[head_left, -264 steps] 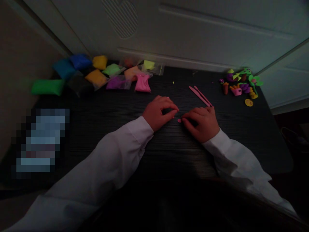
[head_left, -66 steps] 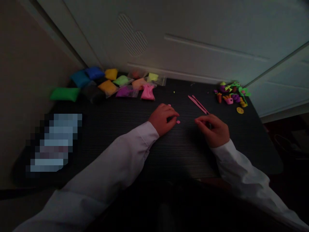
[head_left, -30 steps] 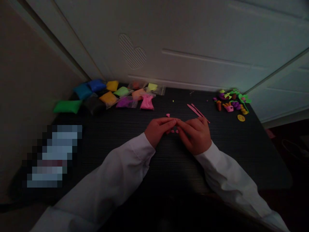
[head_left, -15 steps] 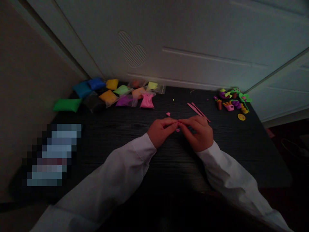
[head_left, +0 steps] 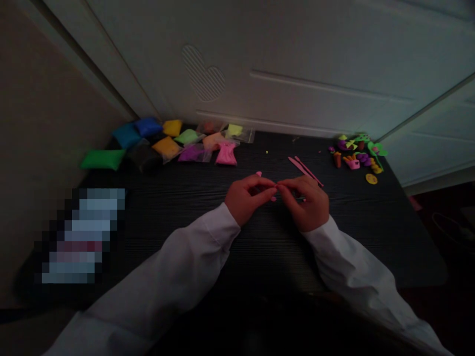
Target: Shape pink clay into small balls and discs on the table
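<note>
One slab-like object (head_left: 87,232), made unreadable by big squares, lies at the left of the tabletop (head_left: 166,198); then come coloured packets (head_left: 103,159), the black one hard to make out. The left hand (head_left: 243,201) and the right hand (head_left: 309,203) meet at the fingertips, pinching a tiny pink piece (head_left: 276,186), mostly hidden. Below it, a pink disc (head_left: 273,199) is partly covered. Farther right, two pink tools (head_left: 299,165) lie near the right hand, and small figures (head_left: 352,162) overlap each other.
</note>
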`<act>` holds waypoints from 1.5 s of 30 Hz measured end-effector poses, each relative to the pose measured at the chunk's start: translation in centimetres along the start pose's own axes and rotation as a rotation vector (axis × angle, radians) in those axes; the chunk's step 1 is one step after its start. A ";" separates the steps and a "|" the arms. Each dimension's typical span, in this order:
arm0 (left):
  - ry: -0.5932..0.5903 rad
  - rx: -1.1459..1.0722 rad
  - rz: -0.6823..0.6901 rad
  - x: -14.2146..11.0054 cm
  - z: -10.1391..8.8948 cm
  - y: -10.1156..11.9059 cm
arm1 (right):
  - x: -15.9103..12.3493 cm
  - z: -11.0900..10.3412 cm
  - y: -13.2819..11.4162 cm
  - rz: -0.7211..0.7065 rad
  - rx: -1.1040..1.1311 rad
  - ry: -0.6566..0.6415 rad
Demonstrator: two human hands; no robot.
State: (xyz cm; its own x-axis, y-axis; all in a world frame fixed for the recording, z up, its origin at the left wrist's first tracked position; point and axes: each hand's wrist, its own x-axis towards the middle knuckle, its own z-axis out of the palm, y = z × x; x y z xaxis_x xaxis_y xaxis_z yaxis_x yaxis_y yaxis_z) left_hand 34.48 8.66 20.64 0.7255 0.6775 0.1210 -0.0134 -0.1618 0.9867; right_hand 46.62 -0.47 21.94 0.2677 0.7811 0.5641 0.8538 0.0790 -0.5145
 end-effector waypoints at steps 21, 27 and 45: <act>-0.010 0.057 0.021 0.1 -0.1 -0.3 | 0.1 0.1 0.1 0.066 0.012 -0.052; 0.031 0.132 0.064 0.2 -0.2 0.1 | 0.1 0.1 0.0 0.018 -0.021 -0.066; 0.014 -0.300 -0.099 0.1 0.3 -0.1 | 0.0 -0.2 -0.3 0.065 0.087 -0.079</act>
State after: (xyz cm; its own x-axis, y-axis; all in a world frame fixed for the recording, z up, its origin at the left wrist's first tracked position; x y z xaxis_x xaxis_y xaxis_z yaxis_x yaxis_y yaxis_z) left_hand 34.81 8.52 20.52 0.7236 0.6898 0.0219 -0.1468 0.1228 0.9815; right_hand 46.46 -0.65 22.22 0.2823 0.8326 0.4766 0.7926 0.0775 -0.6048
